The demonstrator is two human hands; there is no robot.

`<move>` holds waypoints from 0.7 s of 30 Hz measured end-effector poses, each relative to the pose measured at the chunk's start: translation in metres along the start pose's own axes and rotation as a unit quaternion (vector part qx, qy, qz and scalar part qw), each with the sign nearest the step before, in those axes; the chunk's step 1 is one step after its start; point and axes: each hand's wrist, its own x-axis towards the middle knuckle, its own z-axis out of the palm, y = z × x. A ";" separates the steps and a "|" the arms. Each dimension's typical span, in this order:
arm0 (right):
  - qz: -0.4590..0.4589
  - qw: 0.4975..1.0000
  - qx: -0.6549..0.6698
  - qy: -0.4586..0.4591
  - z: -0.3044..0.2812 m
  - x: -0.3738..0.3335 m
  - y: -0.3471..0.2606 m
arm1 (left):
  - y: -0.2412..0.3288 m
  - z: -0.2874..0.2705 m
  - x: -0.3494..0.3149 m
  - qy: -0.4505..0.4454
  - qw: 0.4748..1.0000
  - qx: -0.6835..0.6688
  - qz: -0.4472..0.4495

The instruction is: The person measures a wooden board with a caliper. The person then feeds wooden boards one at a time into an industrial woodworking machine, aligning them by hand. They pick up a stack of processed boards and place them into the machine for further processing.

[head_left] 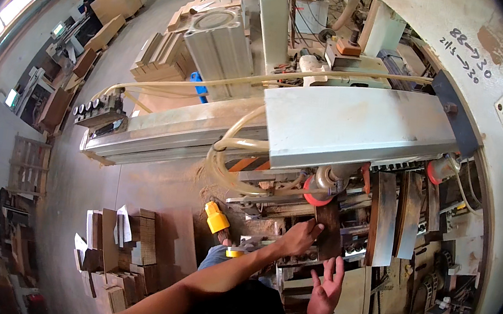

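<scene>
My left hand (pixel 300 237) reaches in with its fingers curled together at the left edge of a dark brown wooden board (pixel 330 234). Whether the fingers pinch something there is hidden. My right hand (pixel 327 287), palm up and fingers spread, is just below the board's near end and holds nothing. The board lies on the machine bed, under a round red-rimmed pad (pixel 317 194). Further right, two curved wooden pieces with pale faces stand side by side, a left piece (pixel 384 220) and a right piece (pixel 408 220).
A light grey metal cover (pixel 361 130) spans the machine above my hands, with clear hoses (pixel 225 169) looping at its left. A second red-rimmed pad (pixel 434 172) hangs at right. A yellow fitting (pixel 216 218) is left of my forearm. Stacked boards (pixel 120 254) stand on the floor.
</scene>
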 end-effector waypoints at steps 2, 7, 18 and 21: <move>-0.006 0.999 -0.034 0.010 -0.002 0.000 0.003 | -0.006 0.000 -0.003 0.009 1.000 -0.006 0.023; -0.004 0.973 -0.142 0.181 0.001 0.010 0.007 | -0.024 0.007 0.004 0.040 0.993 -0.039 0.103; -0.040 0.937 -0.167 0.305 -0.005 0.036 0.043 | -0.063 -0.062 -0.100 -0.037 0.958 0.264 0.103; -0.039 0.931 -0.167 0.321 -0.013 0.043 0.048 | -0.066 -0.083 -0.117 -0.060 0.968 0.233 0.069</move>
